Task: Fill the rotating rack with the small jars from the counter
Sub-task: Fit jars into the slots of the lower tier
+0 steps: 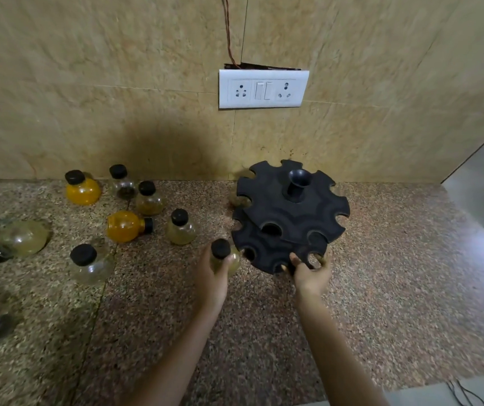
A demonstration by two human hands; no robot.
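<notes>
Head view: the left hand [211, 276] gripped a black-capped jar [220, 249] just beside the rack [281, 212], whose near rim the right hand [312, 273] pinched. With the rack steadied, the jar's neck would best slide sideways into a near slot. Leftward crowded spare jars [180, 228]; the counter [410, 259] ended at an edge on the right.

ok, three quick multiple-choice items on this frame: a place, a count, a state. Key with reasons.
1. Where does the rack stand relative to the loose jars? A) left B) right C) among them
2. How many jars hold bright orange contents? A) two B) one C) four
3. The left hand is: A) empty B) gripping the rack C) holding a black-capped jar
Key: 1 B, the jars spread to its left; 2 A, an upright orange jar and a tipped orange jar; 3 C, it wraps the jar.
</notes>
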